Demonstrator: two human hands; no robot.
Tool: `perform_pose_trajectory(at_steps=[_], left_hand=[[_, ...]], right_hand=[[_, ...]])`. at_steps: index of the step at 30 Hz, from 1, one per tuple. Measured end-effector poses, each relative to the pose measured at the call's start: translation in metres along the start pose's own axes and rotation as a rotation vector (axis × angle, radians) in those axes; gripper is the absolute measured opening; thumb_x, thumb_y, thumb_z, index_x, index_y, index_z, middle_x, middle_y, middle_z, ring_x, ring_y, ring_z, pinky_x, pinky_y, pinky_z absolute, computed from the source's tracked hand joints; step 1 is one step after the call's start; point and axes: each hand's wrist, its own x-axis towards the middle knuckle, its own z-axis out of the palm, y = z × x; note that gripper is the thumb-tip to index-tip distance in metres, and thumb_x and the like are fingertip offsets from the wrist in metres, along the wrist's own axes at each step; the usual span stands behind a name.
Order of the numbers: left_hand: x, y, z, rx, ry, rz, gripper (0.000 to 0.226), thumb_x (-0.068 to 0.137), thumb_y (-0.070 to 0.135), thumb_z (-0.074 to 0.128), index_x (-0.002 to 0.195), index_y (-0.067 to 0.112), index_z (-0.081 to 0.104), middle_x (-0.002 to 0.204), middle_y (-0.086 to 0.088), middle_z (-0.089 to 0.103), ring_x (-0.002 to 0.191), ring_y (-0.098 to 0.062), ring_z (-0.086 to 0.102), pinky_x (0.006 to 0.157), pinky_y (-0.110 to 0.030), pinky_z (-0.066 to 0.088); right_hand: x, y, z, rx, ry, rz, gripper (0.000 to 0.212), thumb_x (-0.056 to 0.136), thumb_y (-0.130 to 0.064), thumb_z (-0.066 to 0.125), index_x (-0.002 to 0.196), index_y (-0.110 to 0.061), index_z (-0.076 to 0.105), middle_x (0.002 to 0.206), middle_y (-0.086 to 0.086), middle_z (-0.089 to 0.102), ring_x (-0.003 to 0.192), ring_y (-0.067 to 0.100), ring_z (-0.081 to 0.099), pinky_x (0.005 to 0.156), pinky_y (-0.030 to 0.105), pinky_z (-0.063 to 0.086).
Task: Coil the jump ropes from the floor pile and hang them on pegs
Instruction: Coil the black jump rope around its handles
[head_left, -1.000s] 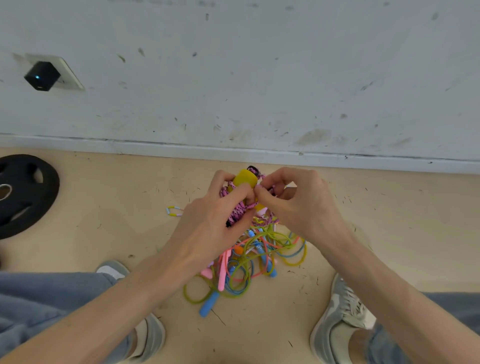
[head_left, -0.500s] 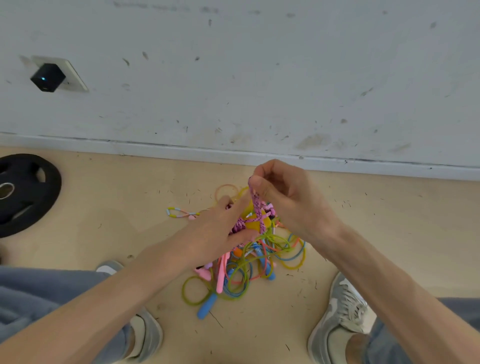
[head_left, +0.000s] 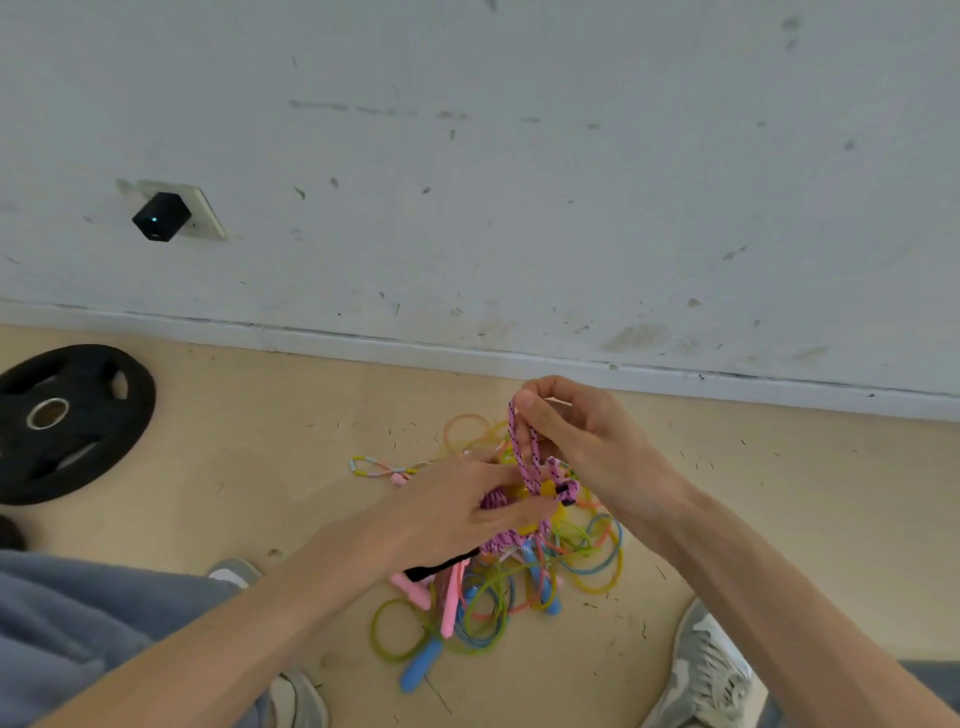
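A tangled pile of jump ropes (head_left: 524, 587) in green, blue, pink and orange lies on the floor in front of me. My left hand (head_left: 457, 509) is closed around a bundle of pink braided rope (head_left: 524, 467) with a yellow handle, held above the pile. My right hand (head_left: 582, 441) pinches a loop of that same pink rope between thumb and fingers and holds it up. A blue handle (head_left: 421, 670) and pink handles (head_left: 449, 603) stick out of the pile's near side. No pegs are in view.
A black weight plate (head_left: 67, 421) lies on the floor at the left. The white scuffed wall (head_left: 519, 208) with a baseboard stands just behind the pile, carrying a black plug (head_left: 158, 215) in a socket. My grey shoes (head_left: 701, 670) flank the pile.
My right hand has drawn a loop of pink rope up and away from the bundle. My left hand has sunk a little with the bundle and its yellow handle. The view has tilted upward.
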Motion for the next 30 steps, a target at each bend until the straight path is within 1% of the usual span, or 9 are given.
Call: perform_pose_trajectory(at_steps=[3, 6, 8, 12, 14, 17, 21, 25, 30], left_hand=[[0.001, -0.005, 0.0, -0.06, 0.048, 0.009, 0.049, 0.086, 0.08, 0.046, 0.123, 0.053, 0.064, 0.134, 0.02, 0.053, 0.122, -0.001, 0.055, 0.104, -0.039, 0.048], [0.004, -0.004, 0.003, -0.211, 0.096, 0.003, 0.04, 0.084, 0.07, 0.06, 0.111, 0.042, 0.073, 0.13, 0.008, 0.058, 0.124, -0.005, 0.056, 0.105, -0.042, 0.048], [0.005, 0.001, 0.005, -0.337, 0.179, -0.003, 0.034, 0.081, 0.061, 0.071, 0.109, 0.043, 0.069, 0.117, 0.002, 0.065, 0.114, -0.012, 0.063, 0.098, -0.046, 0.052], [0.006, 0.0, -0.002, -0.42, 0.333, -0.102, 0.105, 0.054, 0.055, 0.095, 0.14, 0.048, 0.036, 0.102, 0.006, 0.07, 0.094, -0.013, 0.071, 0.087, -0.043, 0.058], [0.007, 0.0, -0.005, -0.356, 0.313, -0.184, 0.109, 0.044, 0.062, 0.096, 0.138, 0.041, 0.044, 0.112, 0.014, 0.068, 0.103, -0.008, 0.068, 0.094, -0.04, 0.055], [0.007, 0.002, -0.001, -0.296, 0.3, -0.231, 0.087, 0.046, 0.066, 0.092, 0.12, 0.033, 0.058, 0.112, 0.013, 0.068, 0.104, -0.009, 0.066, 0.092, -0.041, 0.055], [0.009, 0.0, 0.003, -0.115, 0.358, -0.202, 0.062, 0.061, 0.054, 0.083, 0.109, 0.031, 0.051, 0.098, 0.012, 0.064, 0.089, -0.014, 0.065, 0.079, -0.043, 0.055], [0.009, -0.005, 0.005, 0.182, 0.364, -0.123, 0.06, 0.064, 0.052, 0.076, 0.112, 0.033, 0.045, 0.092, 0.013, 0.056, 0.083, -0.022, 0.063, 0.069, -0.04, 0.053], [0.014, -0.009, 0.002, 0.256, 0.336, -0.06, 0.051, 0.065, 0.047, 0.068, 0.11, 0.038, 0.044, 0.093, 0.009, 0.062, 0.084, -0.027, 0.065, 0.068, -0.039, 0.053]], right_hand=[[0.0, 0.003, 0.004, 0.042, -0.033, -0.001, 0.024, 0.107, -0.012, 0.053, 0.096, 0.008, 0.059, 0.074, 0.01, 0.061, 0.061, 0.02, 0.054, 0.056, 0.022, 0.049], [0.002, 0.006, 0.007, 0.051, -0.039, -0.015, 0.019, 0.106, -0.012, 0.054, 0.093, 0.0, 0.061, 0.07, 0.008, 0.057, 0.061, 0.019, 0.051, 0.056, 0.02, 0.047], [0.005, 0.008, 0.006, 0.05, -0.029, -0.023, 0.018, 0.106, -0.014, 0.056, 0.093, -0.003, 0.062, 0.069, 0.005, 0.057, 0.06, 0.016, 0.05, 0.055, 0.017, 0.044], [0.008, 0.012, -0.002, 0.192, 0.046, 0.03, 0.016, 0.104, -0.022, 0.062, 0.095, -0.01, 0.067, 0.076, 0.004, 0.061, 0.069, 0.018, 0.054, 0.062, 0.022, 0.046], [0.01, 0.012, -0.006, 0.366, 0.05, 0.078, 0.014, 0.1, -0.024, 0.065, 0.095, -0.012, 0.068, 0.08, 0.004, 0.062, 0.072, 0.017, 0.056, 0.067, 0.025, 0.05], [0.01, 0.013, -0.005, 0.462, -0.004, 0.105, 0.012, 0.097, -0.024, 0.068, 0.093, -0.013, 0.07, 0.084, 0.005, 0.064, 0.075, 0.017, 0.061, 0.07, 0.024, 0.054], [0.01, 0.015, 0.001, 0.465, -0.042, 0.135, 0.012, 0.102, -0.018, 0.061, 0.097, -0.008, 0.066, 0.086, 0.007, 0.063, 0.079, 0.018, 0.061, 0.073, 0.025, 0.054], [0.007, 0.014, 0.007, 0.37, -0.023, 0.098, 0.011, 0.103, -0.012, 0.061, 0.096, -0.006, 0.066, 0.079, 0.006, 0.061, 0.071, 0.018, 0.055, 0.068, 0.024, 0.052], [0.003, 0.008, 0.007, 0.3, -0.029, 0.031, 0.017, 0.101, -0.008, 0.063, 0.086, -0.011, 0.07, 0.072, 0.005, 0.061, 0.065, 0.016, 0.054, 0.066, 0.022, 0.051]])
